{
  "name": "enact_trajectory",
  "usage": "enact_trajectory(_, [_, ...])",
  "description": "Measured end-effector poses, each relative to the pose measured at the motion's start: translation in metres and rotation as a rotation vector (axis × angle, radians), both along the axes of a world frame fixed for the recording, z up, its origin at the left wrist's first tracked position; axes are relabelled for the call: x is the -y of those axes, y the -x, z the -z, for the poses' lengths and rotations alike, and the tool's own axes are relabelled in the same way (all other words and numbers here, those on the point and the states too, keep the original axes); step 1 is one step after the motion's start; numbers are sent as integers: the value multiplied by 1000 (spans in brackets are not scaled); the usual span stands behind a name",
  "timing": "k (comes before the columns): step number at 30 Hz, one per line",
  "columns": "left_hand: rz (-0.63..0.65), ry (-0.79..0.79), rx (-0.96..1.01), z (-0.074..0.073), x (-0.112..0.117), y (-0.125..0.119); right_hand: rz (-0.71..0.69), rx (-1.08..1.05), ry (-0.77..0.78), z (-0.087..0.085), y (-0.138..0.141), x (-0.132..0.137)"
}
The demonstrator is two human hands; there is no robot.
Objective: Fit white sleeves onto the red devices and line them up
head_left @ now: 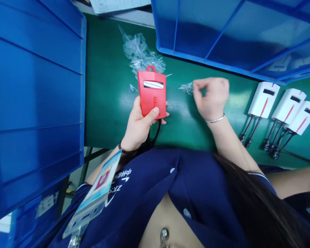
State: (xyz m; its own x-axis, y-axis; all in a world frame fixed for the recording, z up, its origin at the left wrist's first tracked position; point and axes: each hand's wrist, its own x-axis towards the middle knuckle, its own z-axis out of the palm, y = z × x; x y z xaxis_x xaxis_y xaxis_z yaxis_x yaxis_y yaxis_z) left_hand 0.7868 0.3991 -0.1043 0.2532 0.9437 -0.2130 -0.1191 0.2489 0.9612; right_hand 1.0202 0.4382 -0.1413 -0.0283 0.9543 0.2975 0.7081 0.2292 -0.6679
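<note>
My left hand (141, 122) is closed around the lower part of a red handheld electronic device (147, 100). The device has a hanging loop at its top, a shiny striped window and a slider-like strip, with my thumb resting near that strip. A black cable hangs from its lower end. To the right, apart from the device, my right hand (212, 96) is slightly blurred, thumb and forefinger pinched together. Its fingertips are beside some small clear film strips (186, 88); whether anything is between them is too blurred to make out.
Crumpled clear plastic film (142, 51) lies behind the red device on the green tabletop (105, 86). Blue plastic crates stand left (38, 86) and at the back right (222, 31). Several white devices (265, 100) with black cables lie at right, near another person's arm (297, 179).
</note>
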Motion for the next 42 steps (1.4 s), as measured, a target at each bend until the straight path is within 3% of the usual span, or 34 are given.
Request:
enact_trajectory(4, [-10,75,112,-11,-6,1,2,208,-70,9,3,4])
enact_trajectory(8, [63,138,239,-18,-10,-9,-30,114,-267,-14,7,24])
enact_trajectory(10, [44,108,272,-18,-13,-19,-35,-35,-271,-26,14,39])
enact_trajectory(12, [0,16,268,-16,-20,-31,-152,-303,-73,-35,27,52])
enact_trajectory(15, [3,-192,154,-10,-35,-43,-380,-829,521,-39,44,65])
enact_trajectory(16, [30,-249,100,-9,-41,-45,-396,-992,694,-39,48,66])
enact_trajectory(18, [94,-313,19,-7,-52,-46,-356,-1194,883,-39,48,66])
enact_trajectory(24, [148,-315,-17,-10,-55,-46,-426,-1397,974,-37,31,64])
enact_trajectory(28, [198,-481,-208,-33,-65,-42,-471,-1404,918,-39,26,70])
enact_trajectory(30, [109,-640,-324,-58,-90,-39,-439,-1366,791,-39,25,72])
enact_trajectory(33, [-42,-932,-595,-111,-152,-46,-378,-1316,546,-35,24,73])
enact_trajectory(35, [26,-1071,-986,-144,-199,-65,-356,-1302,432,-32,23,72])
enact_trajectory(36, [107,-1061,-1061,-156,-222,-79,-342,-1298,390,-31,23,72])
enact_trajectory(38, [239,-1048,-1136,-167,-261,-113,-312,-1295,327,-29,23,71])
enact_trajectory(42, [329,-906,-1246,-156,-304,-175,-255,-1285,246,-27,19,69])
